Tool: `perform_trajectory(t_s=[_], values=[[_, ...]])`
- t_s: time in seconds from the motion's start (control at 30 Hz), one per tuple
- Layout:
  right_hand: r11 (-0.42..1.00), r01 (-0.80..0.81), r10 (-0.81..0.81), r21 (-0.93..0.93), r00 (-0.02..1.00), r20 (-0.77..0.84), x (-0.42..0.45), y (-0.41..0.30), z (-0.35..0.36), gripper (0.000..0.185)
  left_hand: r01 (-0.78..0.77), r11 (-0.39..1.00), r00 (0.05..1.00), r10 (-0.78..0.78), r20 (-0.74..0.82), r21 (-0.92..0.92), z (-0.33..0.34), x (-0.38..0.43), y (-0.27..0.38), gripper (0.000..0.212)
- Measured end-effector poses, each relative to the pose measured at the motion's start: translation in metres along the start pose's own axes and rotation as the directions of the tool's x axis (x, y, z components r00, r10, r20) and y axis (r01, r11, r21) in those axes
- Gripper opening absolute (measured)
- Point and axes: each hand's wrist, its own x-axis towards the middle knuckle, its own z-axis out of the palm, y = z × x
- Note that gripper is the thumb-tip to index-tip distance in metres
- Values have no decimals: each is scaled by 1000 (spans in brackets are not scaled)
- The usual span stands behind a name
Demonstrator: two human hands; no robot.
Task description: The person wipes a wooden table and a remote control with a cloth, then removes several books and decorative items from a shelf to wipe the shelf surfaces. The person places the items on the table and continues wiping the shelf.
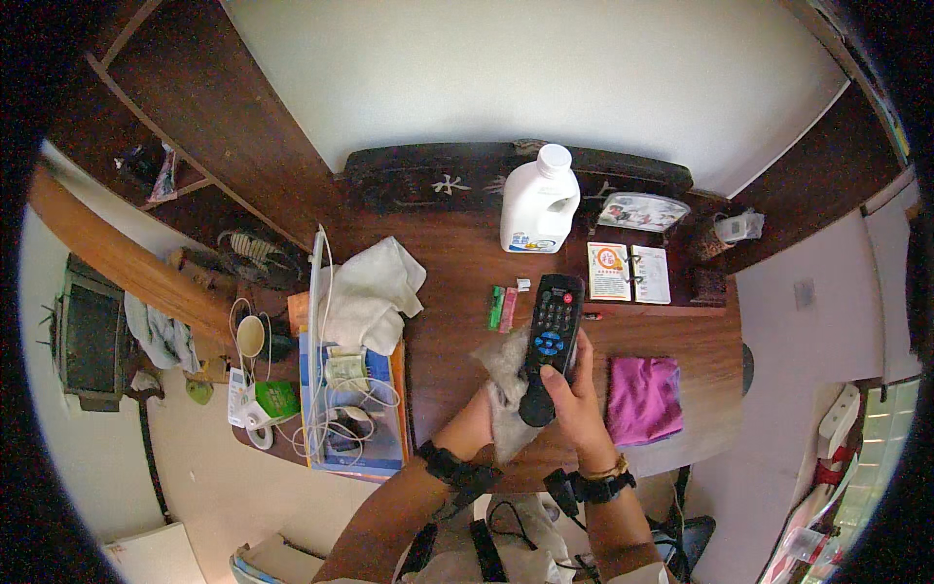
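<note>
In the head view a black remote control is gripped by my right hand, the thumb on its lower face. My left hand is beneath a crumpled, whitish, translucent sheet or cloth, beside the remote's lower left side; its fingers are mostly hidden. Beyond the remote stands a white plastic jug with a cap. A green strip and a pink strip lie left of the remote, near a small white piece. A folded purple cloth rests to the right of my right hand.
On the left, a white cloth, looped white cables and a blue folder cover the desk's side. An open ring-bound desk calendar sits at back right before a small framed panel. A dark carved wooden board runs along the back.
</note>
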Motion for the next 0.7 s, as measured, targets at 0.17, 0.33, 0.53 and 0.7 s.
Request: perform_trajectory(t_s=[0.17, 0.33, 0.53, 0.7], values=[[945, 117, -90, -306, 991, 102, 2, 7, -9, 68, -160, 987, 985, 161, -63, 17, 1, 7, -13, 46], [947, 142, -91, -289, 979, 184, -5, -1, -6, 83, -226, 843, 906, 366, -213, 487, -9, 4, -23, 49], [712, -24, 164, -702, 978, 132, -15, -4, -5, 98, -168, 751, 883, 403, -241, 638, -1, 11, -18, 49], [470, -85, 354, -879, 930, 99, -31, -8, -4, 92, -326, 934, 927, 347, -144, 149, 16, 6, -2, 53]])
